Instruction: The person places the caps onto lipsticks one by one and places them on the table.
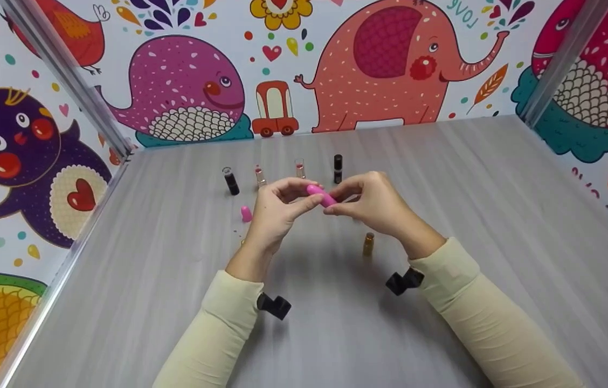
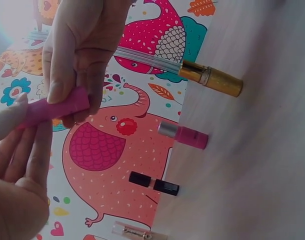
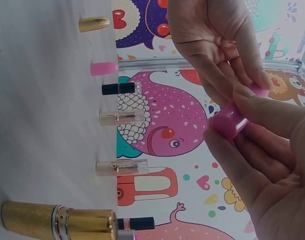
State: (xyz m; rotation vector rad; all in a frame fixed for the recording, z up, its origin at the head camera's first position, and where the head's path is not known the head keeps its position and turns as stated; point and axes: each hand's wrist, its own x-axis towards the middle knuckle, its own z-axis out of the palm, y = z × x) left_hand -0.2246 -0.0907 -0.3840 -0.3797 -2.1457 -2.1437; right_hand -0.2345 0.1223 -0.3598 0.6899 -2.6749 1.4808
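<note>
Both hands hold one pink lipstick tube above the middle of the table. My left hand pinches its rounded end between thumb and fingers. The other, flat end is pinched by my right hand. In the right wrist view the glossy pink lipstick tube shows its flat end towards the camera. Below and left of the hands stands a pink rounded piece. A gold tube stands below the right hand. The left wrist view shows a pink tube with a silver top, standing on the table.
Behind the hands stand a black tube, two clear-capped lipsticks and another black tube. A gold rounded piece stands at the left side. Printed panels border the grey table.
</note>
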